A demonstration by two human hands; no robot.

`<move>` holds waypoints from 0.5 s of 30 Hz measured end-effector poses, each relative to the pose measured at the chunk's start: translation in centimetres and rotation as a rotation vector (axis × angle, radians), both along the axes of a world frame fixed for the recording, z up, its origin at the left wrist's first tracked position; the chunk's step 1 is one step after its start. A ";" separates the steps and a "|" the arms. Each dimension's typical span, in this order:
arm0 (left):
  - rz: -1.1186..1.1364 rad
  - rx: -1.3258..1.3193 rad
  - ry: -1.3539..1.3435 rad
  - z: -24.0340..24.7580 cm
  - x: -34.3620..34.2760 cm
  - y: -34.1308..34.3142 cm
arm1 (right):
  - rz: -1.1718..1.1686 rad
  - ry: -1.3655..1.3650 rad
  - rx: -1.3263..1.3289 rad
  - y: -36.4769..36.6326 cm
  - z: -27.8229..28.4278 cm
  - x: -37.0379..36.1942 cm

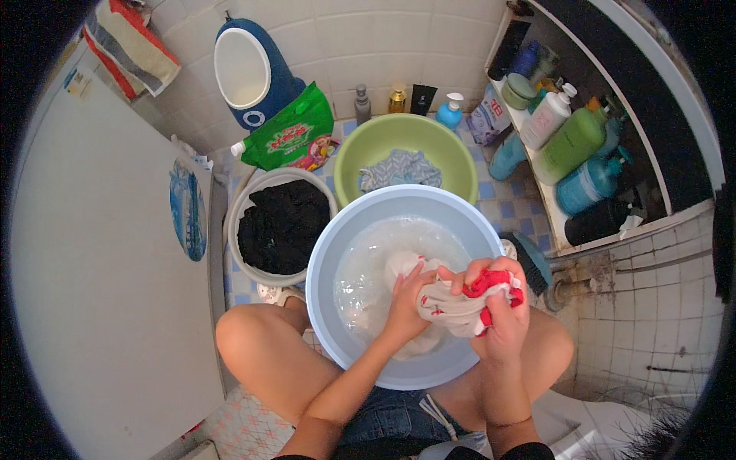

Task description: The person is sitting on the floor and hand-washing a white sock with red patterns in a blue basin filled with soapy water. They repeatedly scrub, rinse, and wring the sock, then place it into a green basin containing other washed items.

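Note:
A white cloth garment with red trim and small red marks [454, 308] is bunched between my two hands above a light blue basin [328, 322]. My right hand [502, 307] grips its red-edged end near the basin's right rim. Around the garment's other side my left hand [412, 300] is closed, with the fingers curled over the fabric. The garment's lower part hangs toward the cloudy water [364, 268] in the basin. More pale fabric [418, 345] lies in the water under my hands, partly hidden by them.
A grey basin [234, 257] with black clothes [282, 226] stands at the left. Behind is a green basin [468, 180] holding patterned cloth [399, 170]. A green detergent pouch [295, 130] leans near a blue-and-white child's urinal [244, 69]. Shelves at right hold several bottles [571, 146]; a brush [529, 261] lies below.

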State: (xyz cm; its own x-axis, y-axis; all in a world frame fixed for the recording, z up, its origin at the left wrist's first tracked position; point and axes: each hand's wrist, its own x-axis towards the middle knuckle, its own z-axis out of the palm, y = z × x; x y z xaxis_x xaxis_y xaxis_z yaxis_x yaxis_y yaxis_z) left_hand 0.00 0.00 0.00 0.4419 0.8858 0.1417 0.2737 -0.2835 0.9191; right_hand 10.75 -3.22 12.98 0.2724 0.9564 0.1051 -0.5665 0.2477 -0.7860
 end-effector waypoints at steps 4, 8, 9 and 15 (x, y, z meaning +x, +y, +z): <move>0.011 -0.200 0.022 0.7 -1.4 0.8 | -0.159 0.024 0.147 0.7 -0.3 1.5; 0.090 -0.411 0.021 4.7 -3.1 2.1 | -0.373 -0.150 -0.187 1.2 -1.2 4.4; 0.117 -0.443 -0.011 5.5 -3.8 2.3 | -0.388 -0.206 -0.271 1.4 -2.4 4.8; 0.141 -0.310 0.061 6.7 -6.1 2.9 | -0.057 -1.273 -0.347 1.5 -6.6 4.2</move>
State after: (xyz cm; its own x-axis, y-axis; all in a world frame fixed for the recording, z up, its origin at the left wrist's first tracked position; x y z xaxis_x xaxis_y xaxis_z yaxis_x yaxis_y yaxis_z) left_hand -6.10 2.88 6.68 0.3113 0.9356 -0.1666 0.3477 0.0510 0.9362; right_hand 14.92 -1.68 6.37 0.2063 0.9760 0.0695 0.6150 -0.0741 -0.7850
